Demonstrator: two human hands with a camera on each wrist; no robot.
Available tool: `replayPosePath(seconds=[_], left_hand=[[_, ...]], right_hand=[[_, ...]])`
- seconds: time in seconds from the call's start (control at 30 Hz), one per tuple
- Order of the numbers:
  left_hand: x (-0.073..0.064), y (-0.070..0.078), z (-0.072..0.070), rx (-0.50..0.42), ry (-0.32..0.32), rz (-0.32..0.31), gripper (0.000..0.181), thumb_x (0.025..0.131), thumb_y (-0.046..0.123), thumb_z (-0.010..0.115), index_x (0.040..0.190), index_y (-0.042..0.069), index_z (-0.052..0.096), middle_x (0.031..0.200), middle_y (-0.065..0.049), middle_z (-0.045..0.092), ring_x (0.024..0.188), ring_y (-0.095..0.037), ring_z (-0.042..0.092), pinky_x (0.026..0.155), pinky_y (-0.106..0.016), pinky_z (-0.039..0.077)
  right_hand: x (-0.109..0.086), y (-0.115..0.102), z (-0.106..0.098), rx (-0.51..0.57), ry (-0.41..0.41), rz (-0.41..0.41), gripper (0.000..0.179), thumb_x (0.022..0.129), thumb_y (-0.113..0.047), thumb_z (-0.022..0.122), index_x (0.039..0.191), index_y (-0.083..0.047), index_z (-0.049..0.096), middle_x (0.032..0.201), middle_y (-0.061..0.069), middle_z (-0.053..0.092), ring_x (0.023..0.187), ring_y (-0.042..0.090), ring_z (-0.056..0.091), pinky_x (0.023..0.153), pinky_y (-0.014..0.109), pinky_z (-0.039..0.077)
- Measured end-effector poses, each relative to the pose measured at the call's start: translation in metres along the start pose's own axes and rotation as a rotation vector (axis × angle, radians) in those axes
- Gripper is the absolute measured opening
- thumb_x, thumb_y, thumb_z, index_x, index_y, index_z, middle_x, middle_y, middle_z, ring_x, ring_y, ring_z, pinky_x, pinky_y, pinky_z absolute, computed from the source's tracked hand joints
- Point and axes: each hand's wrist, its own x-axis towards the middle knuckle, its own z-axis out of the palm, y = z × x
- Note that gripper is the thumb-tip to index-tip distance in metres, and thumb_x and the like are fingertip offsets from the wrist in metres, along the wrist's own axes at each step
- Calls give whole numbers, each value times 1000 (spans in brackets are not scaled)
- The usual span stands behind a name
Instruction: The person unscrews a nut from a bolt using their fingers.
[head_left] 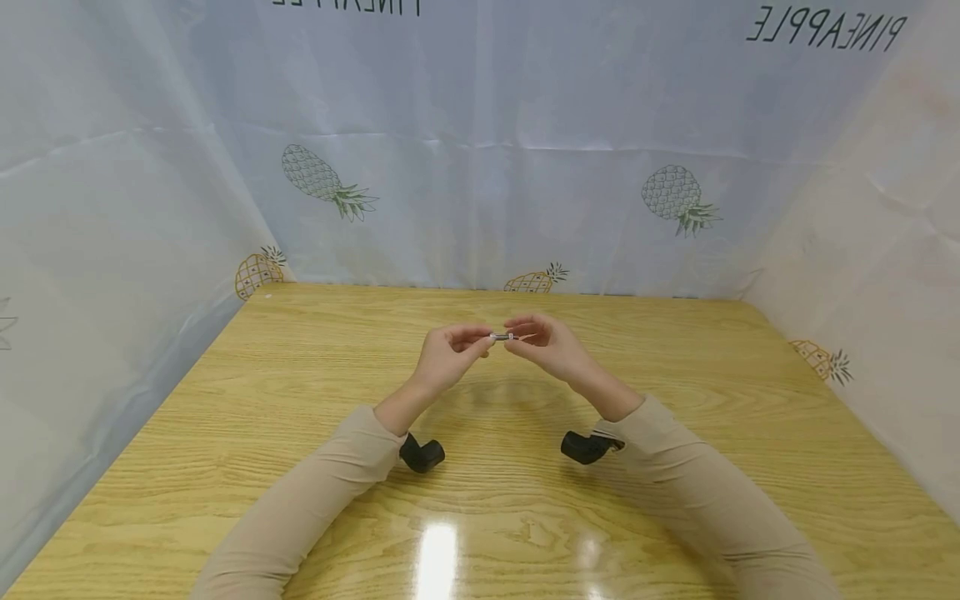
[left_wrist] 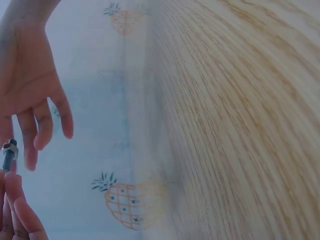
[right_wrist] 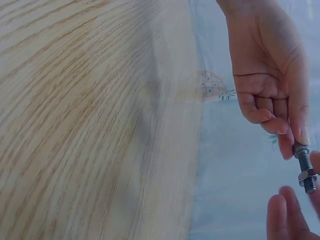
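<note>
A small metal bolt (right_wrist: 304,160) with a hex nut (right_wrist: 306,176) on its threads is held level above the table, between the two hands. My left hand (head_left: 446,357) pinches the bolt's head end between thumb and fingertips. At the nut end is my right hand (head_left: 553,347), its thumb and fingers parted around the nut with a gap showing in the head view. In the left wrist view the right hand's other fingers (left_wrist: 44,125) reach out loosely, and the bolt's threaded tip pokes past the nut.
Below lies a wood-grain table (head_left: 495,517), glossy with light reflections. A pale curtain (head_left: 480,208) printed with pineapples hangs behind it and along both sides. Black wrist-worn devices (head_left: 423,455) stick out beneath both sleeves.
</note>
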Motion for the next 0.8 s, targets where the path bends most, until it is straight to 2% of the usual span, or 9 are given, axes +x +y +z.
replayPosePath(seconds=[0.17,0.37,0.47,0.63,0.7,0.8], left_hand=[[0,2,0,-6,7,-10,26,89,17,63,111,2,67,102,-22,68,86,-27,67,86,-49,52],[-1,1,0,1,11,-18,26,89,17,63,111,3,67,102,-20,69,85,-23,68,86,-47,53],[-1,1,0,6,9,-17,27,90,18,63,111,3,67,103,-20,69,85,-22,68,86,-47,53],[-1,2,0,3,9,-11,27,89,17,64,111,2,67,103,-20,69,85,-24,68,86,-49,53],[0,1,0,3,10,-10,26,89,17,64,111,2,67,103,-20,69,85,-24,68,86,-49,53],[0,0,-1,3,11,-6,26,89,16,63,111,2,67,102,-21,68,84,-22,68,85,-49,53]], right_hand=[[1,0,0,3,-27,26,37,97,-26,51,126,-3,56,117,21,63,108,39,58,97,52,45],[0,1,0,9,3,-13,37,92,-17,59,126,-2,54,124,19,58,110,32,58,93,42,50],[-1,1,0,10,2,-16,39,92,-19,60,127,-5,53,126,18,56,111,31,58,92,42,51],[1,1,0,7,-29,9,37,97,-29,51,126,-7,55,116,18,63,108,38,58,95,50,47],[1,1,1,9,-35,11,35,98,-27,49,124,-5,56,111,20,64,106,40,58,95,52,46],[1,1,1,-15,-21,-13,32,97,-21,52,122,-3,58,111,20,64,105,38,59,93,49,48]])
